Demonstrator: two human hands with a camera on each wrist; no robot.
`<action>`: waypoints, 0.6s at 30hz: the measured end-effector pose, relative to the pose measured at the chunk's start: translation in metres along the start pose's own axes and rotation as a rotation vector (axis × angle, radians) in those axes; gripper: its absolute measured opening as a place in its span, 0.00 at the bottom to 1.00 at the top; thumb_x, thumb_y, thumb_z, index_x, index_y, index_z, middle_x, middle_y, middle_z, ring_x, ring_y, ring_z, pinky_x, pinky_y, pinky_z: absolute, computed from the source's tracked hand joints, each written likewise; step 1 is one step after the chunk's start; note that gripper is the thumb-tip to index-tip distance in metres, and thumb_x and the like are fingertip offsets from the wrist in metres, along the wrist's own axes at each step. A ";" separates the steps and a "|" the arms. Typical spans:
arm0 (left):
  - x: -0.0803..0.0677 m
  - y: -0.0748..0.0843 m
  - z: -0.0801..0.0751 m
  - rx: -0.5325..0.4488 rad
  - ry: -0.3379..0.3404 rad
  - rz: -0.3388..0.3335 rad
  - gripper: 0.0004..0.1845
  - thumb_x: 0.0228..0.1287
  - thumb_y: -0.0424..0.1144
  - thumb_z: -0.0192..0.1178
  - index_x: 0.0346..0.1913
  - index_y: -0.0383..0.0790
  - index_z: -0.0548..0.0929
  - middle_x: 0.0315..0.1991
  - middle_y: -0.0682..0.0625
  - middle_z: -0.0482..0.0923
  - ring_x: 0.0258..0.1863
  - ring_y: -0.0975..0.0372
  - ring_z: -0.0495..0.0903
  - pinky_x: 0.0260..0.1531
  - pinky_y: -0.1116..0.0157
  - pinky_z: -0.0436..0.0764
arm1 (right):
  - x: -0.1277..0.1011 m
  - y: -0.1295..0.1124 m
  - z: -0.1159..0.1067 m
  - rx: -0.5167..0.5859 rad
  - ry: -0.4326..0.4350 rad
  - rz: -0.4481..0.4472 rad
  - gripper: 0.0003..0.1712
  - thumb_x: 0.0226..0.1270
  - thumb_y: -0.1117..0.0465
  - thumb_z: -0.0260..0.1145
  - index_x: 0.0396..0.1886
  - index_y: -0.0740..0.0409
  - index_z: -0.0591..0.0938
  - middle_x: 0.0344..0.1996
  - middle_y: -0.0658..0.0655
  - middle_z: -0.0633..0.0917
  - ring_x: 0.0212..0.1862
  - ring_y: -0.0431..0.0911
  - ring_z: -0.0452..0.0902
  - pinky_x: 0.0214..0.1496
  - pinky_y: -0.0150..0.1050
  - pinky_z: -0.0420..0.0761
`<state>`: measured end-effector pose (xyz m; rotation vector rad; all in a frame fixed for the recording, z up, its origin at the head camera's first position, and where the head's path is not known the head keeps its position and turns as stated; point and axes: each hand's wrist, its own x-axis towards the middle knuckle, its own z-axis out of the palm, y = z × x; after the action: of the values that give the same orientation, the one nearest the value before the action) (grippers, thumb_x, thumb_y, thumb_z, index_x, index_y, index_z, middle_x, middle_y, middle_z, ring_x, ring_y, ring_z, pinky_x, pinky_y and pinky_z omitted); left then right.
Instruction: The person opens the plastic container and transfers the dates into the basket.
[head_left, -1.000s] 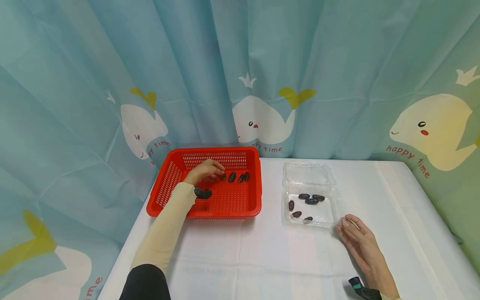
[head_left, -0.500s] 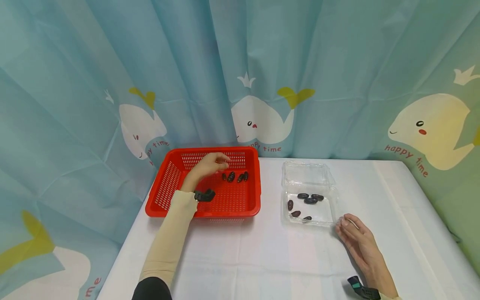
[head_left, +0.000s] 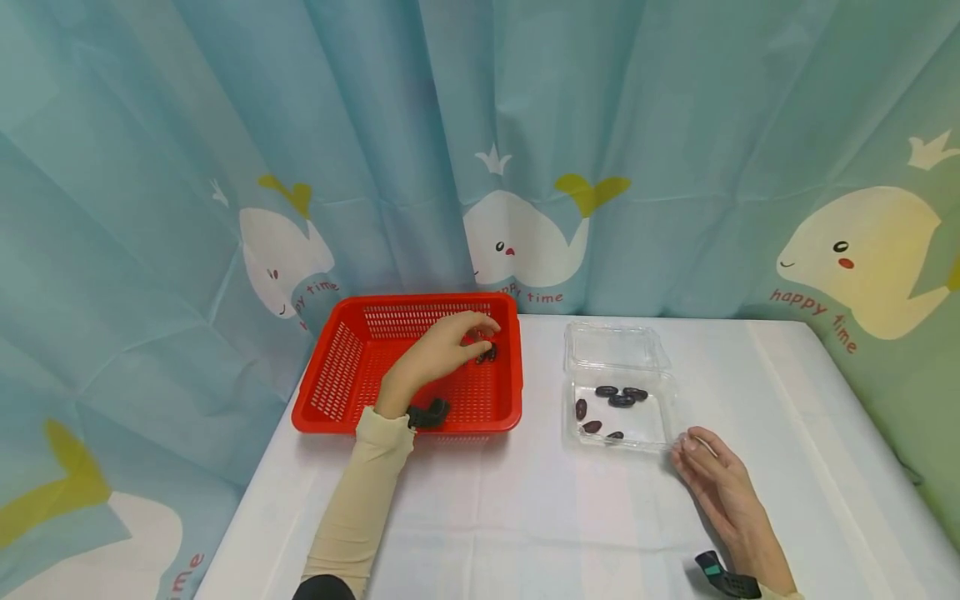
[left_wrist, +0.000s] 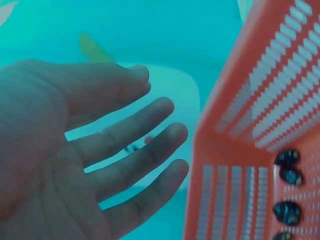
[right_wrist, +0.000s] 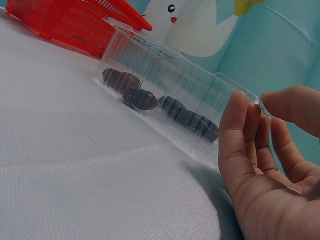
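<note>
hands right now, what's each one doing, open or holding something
Left hand: open, holding nothing, over the red basket.
Right hand: open, fingertips touching the clear box.

Even, soft light fills the head view, bright and flat, with faint shadows under the red basket (head_left: pixel 341 367) and beside the right hand (head_left: pixel 716 483) on the white table (head_left: pixel 525 517). Straight edges bow slightly toward the frame's borders. The left wrist view is tinted blue-green and soft; the left hand (left_wrist: pixel 75 160) close to the lens is blurred, the basket probably sharper. In the right wrist view the clear container (right_wrist: pixel 165 75) shows mild glare, and the near table blurs.
</note>
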<state>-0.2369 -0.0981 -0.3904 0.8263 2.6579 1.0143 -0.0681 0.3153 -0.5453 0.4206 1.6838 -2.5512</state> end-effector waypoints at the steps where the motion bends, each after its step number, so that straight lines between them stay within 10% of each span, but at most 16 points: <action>1: 0.000 0.004 0.003 0.021 0.002 0.008 0.16 0.75 0.36 0.63 0.62 0.42 0.82 0.58 0.47 0.84 0.52 0.56 0.81 0.56 0.57 0.83 | 0.000 0.000 0.000 -0.001 0.000 -0.001 0.11 0.81 0.65 0.58 0.56 0.47 0.75 0.42 0.43 0.83 0.47 0.35 0.86 0.56 0.27 0.84; 18: 0.014 0.050 0.064 0.139 -0.125 0.155 0.15 0.77 0.38 0.60 0.62 0.42 0.82 0.58 0.49 0.84 0.56 0.55 0.83 0.59 0.63 0.82 | -0.001 0.001 0.001 -0.015 0.023 -0.004 0.12 0.81 0.65 0.59 0.58 0.48 0.74 0.42 0.42 0.84 0.47 0.35 0.86 0.57 0.28 0.84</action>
<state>-0.2041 -0.0242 -0.4053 1.1015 2.6137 0.7872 -0.0673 0.3145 -0.5455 0.4477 1.7116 -2.5453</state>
